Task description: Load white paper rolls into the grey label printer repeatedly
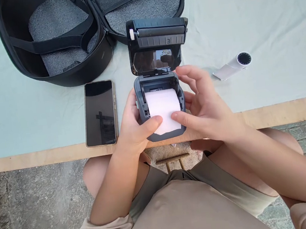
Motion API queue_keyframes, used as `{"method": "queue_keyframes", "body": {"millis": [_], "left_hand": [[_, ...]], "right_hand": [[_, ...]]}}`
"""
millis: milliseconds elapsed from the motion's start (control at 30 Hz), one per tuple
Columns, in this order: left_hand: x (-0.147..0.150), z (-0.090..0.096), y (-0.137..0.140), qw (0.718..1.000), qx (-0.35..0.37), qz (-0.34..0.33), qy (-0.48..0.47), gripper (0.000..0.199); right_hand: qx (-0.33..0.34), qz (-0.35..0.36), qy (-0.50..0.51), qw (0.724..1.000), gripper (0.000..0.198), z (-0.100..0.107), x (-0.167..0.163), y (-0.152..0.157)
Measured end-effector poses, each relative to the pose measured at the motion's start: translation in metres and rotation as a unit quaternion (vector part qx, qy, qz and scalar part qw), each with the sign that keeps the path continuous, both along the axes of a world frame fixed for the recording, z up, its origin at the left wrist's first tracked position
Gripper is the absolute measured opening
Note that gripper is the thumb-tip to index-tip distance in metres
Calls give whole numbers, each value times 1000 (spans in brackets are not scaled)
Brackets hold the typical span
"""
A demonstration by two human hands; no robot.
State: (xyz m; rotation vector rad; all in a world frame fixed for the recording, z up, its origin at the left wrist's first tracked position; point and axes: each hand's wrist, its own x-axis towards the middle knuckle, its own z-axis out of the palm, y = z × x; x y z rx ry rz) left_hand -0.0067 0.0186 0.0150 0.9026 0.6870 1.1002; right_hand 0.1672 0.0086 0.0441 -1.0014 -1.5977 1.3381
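Observation:
A small dark label printer (166, 134) stands at the table's front edge, its lid (157, 39) swung up and back. Inside lies a white paper roll (162, 100), with its loose end drawn toward me over the front lip. My left hand (140, 125) wraps the printer's left side, the thumb resting on the paper's left edge. On the other side is my right hand (203, 104), its thumb on the paper's right edge and its fingers curled along the printer's right wall. The fingers behind the printer are partly hidden.
A black phone (99, 113) lies left of the printer. Behind it stands an unzipped black case (81, 73) with grey foam and a strap. Another white paper roll (233, 66) with a dark core lies to the right on the pale cloth (270, 22).

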Motion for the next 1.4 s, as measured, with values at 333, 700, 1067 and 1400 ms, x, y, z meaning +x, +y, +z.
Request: {"method": "queue_keyframes", "body": {"millis": [333,700,1067,1400], "left_hand": [[0,-1,0,1000,8,-7,22,71],[-1,-3,0,999,-17,-10,-25,75],[-2,-2,-5,999,37,-5,38,113],[7,-5,0,999,47,1,21,139]], "right_hand": [[52,-119,-23,991,68,6,7,18],[189,-61,-104,975,37,1,0,16],[151,-42,-158,975,43,5,3,9],[130,-30,-95,987,35,0,6,10]]}}
